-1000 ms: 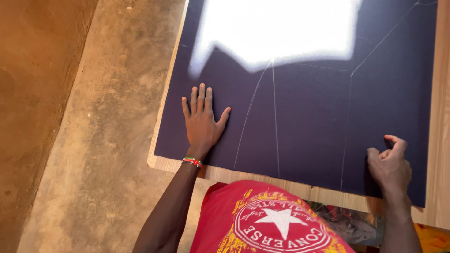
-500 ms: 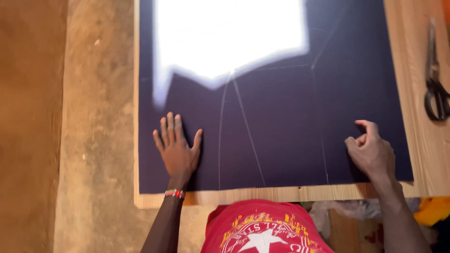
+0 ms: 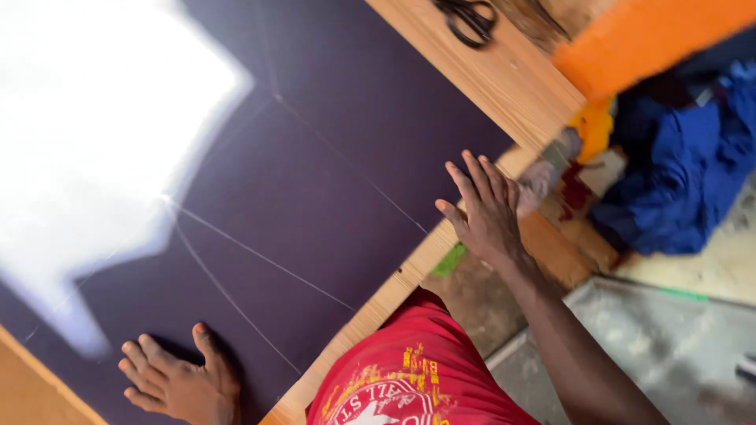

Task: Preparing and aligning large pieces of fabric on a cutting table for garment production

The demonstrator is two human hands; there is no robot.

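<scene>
Since half a second earlier, the view had swung round and the right hand (image 3: 488, 211) had left the dark purple fabric (image 3: 315, 197), moving off past the table (image 3: 504, 79) edge toward the heap at the right. That hand hung in the air over the near right corner of the wooden table, fingers (image 3: 472, 177) spread apart and holding nothing. The left hand (image 3: 183, 382) lay flat on the fabric at the near left, fingers apart, palm pressing the cloth down. The fabric lay spread flat over most of the table, marked with thin pale chalk lines (image 3: 260, 256) that met near a bright patch of sunlight (image 3: 94, 157). It looked like thin, soft cloth: light, limp, likely to slide or wrinkle on the smooth wood, so it would best be handled with flat palms or pinched at an edge or corner. A pair of black scissors (image 3: 468, 17) rested on the bare wood at the far right. Beyond the table lay crumpled blue cloth (image 3: 677, 181) and an orange piece (image 3: 630, 35), blurred. A red printed shirt (image 3: 402, 378) showed at the near edge.
</scene>
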